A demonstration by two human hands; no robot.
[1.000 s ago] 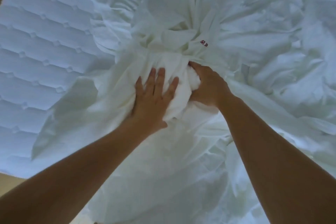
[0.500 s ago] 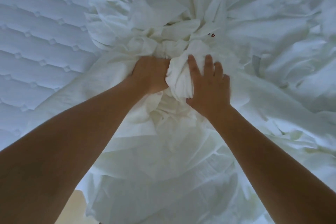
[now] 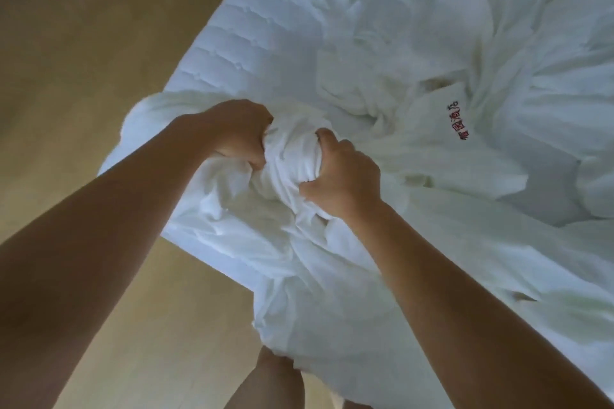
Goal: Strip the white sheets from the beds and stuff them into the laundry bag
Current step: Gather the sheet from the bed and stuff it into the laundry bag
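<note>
Starting at the left, the pale tan wooden floor [image 3: 83, 109] runs beside the bed, and no laundry bag shows anywhere on it. The left hand [image 3: 236, 129] is curled tight into the crumpled white cotton sheet [image 3: 292, 156], gripping one side of a balled wad at the near corner of the bed. Behind it, the quilted white mattress [image 3: 262, 26] lies bare along its left edge, so that part looks stripped. The right hand [image 3: 342, 176] clamps the other side of the same wad, thumb and fingers dug into the folds. Further right, a small red stitched label [image 3: 460, 119] sits on the sheet, and beyond it much cloth lies spread in loose heaps over the bed. Gathering seems partway done: the sheet has yet to be pulled fully clear, carried to the bag and stuffed in, and any other beds remain.
</note>
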